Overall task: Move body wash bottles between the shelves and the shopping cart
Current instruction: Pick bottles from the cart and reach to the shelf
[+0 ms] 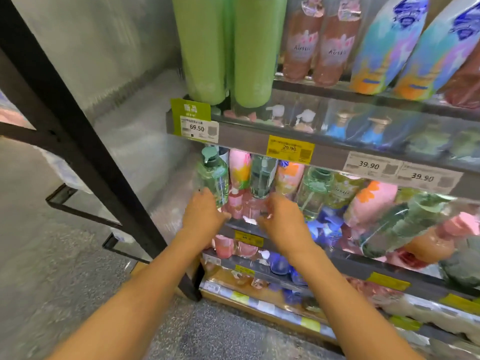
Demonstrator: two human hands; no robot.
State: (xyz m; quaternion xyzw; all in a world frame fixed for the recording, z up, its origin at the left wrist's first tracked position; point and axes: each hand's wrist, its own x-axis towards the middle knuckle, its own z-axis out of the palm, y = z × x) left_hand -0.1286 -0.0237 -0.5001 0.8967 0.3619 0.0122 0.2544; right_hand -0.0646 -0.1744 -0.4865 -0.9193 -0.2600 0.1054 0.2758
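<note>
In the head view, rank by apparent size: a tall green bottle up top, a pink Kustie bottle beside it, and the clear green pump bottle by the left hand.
1. Tall green bottle, cropped at top.
2. Pink Kustie bottle, also cropped.
3. Clear green pump bottle.
Wide-angle distortion makes this approximate.

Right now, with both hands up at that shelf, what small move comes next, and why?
Probably close the left hand round the clear green bottle: it already touches the bottle's base. The right hand reaches toward the pink bottles, its grip too blurred to judge.

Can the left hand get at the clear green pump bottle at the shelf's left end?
Probably yes: the left hand is already at the base of the green pump bottle, nothing lies between them, and the bottle stands at the shelf's open front.
</note>
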